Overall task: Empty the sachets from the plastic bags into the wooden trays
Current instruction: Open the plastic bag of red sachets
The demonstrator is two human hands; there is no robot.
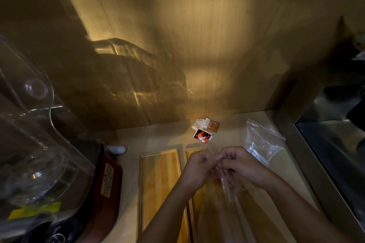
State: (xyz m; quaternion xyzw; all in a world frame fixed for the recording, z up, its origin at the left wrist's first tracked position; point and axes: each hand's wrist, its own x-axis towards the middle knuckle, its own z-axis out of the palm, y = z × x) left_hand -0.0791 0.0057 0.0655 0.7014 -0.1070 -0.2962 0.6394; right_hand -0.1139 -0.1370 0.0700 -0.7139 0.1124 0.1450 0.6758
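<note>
Two wooden trays lie side by side on the counter: the left tray (160, 181) shows bare wood, the right tray (203, 209) is mostly under my arms. My left hand (197, 167) and my right hand (243, 163) meet above the right tray, both pinching the top of a clear plastic bag (227, 185) that hangs blurred below them. What the bag holds cannot be made out. Beyond the trays lie a red and black sachet (203, 135) and a brown and white sachet (209, 124). A second clear plastic bag (260, 142) lies crumpled to the right.
A large clear acrylic dispenser (33, 134) on a dark red base (106, 183) fills the left. A wooden wall (177, 45) rises behind the counter. A metal-framed glass panel (327, 154) borders the right. A small white cap (117, 150) sits by the base.
</note>
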